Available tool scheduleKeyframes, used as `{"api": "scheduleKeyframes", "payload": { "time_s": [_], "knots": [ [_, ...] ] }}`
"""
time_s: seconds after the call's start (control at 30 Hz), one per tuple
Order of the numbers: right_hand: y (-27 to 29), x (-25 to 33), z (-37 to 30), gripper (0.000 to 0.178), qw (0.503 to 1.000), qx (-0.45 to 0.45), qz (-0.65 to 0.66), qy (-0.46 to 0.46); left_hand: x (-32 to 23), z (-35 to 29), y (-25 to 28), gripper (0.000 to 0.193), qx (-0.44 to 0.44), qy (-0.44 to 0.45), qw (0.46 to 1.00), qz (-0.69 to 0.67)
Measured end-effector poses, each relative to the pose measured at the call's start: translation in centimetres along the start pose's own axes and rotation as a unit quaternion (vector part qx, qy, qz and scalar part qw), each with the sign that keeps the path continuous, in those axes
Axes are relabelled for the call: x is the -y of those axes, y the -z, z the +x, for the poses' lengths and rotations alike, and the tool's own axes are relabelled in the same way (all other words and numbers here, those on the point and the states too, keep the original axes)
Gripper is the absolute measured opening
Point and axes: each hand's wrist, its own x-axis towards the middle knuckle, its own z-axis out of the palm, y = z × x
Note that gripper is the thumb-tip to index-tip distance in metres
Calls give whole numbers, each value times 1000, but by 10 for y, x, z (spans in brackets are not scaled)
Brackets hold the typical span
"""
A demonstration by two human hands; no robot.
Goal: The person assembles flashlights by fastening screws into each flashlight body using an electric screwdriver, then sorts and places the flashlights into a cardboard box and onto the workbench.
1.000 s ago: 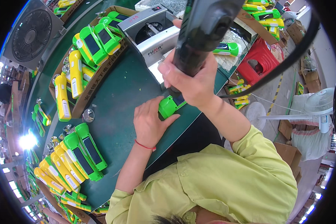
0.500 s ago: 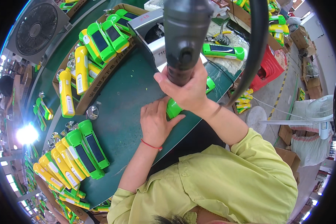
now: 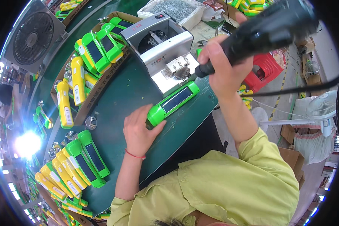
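My left hand (image 3: pixel 138 126) lies on the green bench, its fingers and thumb closed around the near end of a green solar flashlight (image 3: pixel 176 100). The dark panel of that flashlight faces up. In my right hand (image 3: pixel 229 62) is a black electric screwdriver (image 3: pixel 265 35), tilted so its body points up and right. Its narrow tip sits just right of the outlet on a silver screw feeder (image 3: pixel 167 52); whether they touch I cannot tell. The flashlight's far end rests close to the feeder's front.
A cardboard box (image 3: pixel 101 81) of yellow-green flashlights stands left of the feeder. More flashlights (image 3: pixel 66 165) lie in a row at the near left. A loose reflector cup (image 3: pixel 90 122) sits between them. Behind the feeder is a white tray of screws (image 3: pixel 173 10). The screwdriver's cable (image 3: pixel 293 90) runs rightward.
My right hand has lifted the screwdriver off the flashlight and moved right, swinging it from upright to tilted beside the feeder. My left hand has shifted slightly left with the flashlight.
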Motion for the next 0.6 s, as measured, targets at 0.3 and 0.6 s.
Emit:
{"api": "scheduleKeyframes", "payload": {
  "time_s": [0.3,0.6],
  "knots": [
    [-14,-20,2,61,992,119,-41,29,-4,-1,-1,53,27,1,1000,6],
    [-8,-1,-6,42,984,87,-36,-150,-2,-3,0,53,36,1,999,4]
  ]
}}
